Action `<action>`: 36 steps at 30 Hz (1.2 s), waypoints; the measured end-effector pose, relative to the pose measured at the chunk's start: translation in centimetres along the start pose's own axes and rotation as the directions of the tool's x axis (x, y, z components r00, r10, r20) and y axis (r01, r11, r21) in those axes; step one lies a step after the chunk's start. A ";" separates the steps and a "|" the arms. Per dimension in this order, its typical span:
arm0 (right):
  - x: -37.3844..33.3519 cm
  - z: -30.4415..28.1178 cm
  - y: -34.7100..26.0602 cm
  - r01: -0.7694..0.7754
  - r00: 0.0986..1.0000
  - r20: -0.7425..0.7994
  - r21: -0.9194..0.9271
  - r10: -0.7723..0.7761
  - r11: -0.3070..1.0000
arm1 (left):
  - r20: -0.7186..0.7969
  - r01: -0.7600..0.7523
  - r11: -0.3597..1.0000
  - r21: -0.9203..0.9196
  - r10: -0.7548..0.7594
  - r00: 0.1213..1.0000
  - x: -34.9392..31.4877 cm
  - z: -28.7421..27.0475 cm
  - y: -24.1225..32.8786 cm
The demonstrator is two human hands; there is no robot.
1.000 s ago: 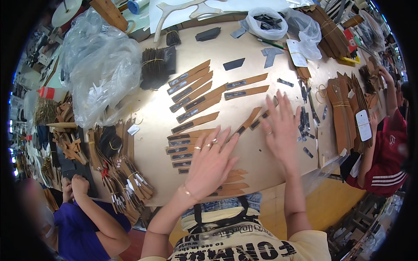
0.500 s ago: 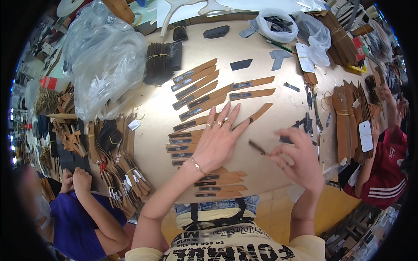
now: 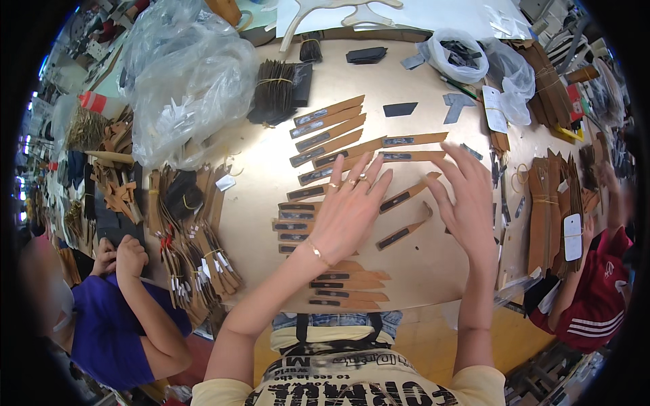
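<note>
My left hand (image 3: 345,220) lies with fingers spread over the middle of a fanned group of brown leather-like strips, hiding part of them. Each visible strip carries a narrow black patch. Just right of its fingertips a slanted strip (image 3: 399,199) rests on the table, and below that a separate strip (image 3: 399,235) with a curled tip. My right hand (image 3: 467,196) hovers with fingers apart, its thumb close to the slanted strip's tip; nothing shows in its grasp. Farther away lie two strips (image 3: 416,140) side by side. Nearer my body is another row of strips (image 3: 349,296).
A clear plastic bag (image 3: 193,88) and banded dark strips (image 3: 274,88) stand at the far left. A white bag of black pieces (image 3: 459,57) sits at the far right, with brown bundles (image 3: 545,203) below. People work at both sides: a purple sleeve (image 3: 112,331) and a red sleeve (image 3: 596,291).
The small dark piece is gone from my right hand, which has moved up and opened. A patched strip now lies right of my left hand. The whole view has shifted slightly.
</note>
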State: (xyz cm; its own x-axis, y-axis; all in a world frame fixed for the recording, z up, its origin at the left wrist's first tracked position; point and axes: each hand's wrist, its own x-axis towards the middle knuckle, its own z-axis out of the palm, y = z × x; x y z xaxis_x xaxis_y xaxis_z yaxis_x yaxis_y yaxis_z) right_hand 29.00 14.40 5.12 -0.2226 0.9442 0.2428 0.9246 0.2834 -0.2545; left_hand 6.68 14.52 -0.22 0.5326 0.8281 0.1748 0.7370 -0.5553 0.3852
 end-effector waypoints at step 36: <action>-7.3 0.4 1.6 -0.061 0.990 0.140 0.209 0.032 0.976 | 0.025 0.054 0.982 -0.182 -0.051 0.998 -5.0 1.8 5.5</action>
State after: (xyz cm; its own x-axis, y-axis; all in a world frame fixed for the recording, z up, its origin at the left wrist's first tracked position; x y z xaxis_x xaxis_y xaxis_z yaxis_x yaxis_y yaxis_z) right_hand 32.02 7.99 2.57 -0.2344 0.9669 0.1011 0.8513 0.2543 -0.4590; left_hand 8.83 7.22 -0.65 0.5049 0.8530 0.1324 0.6770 -0.4865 0.5523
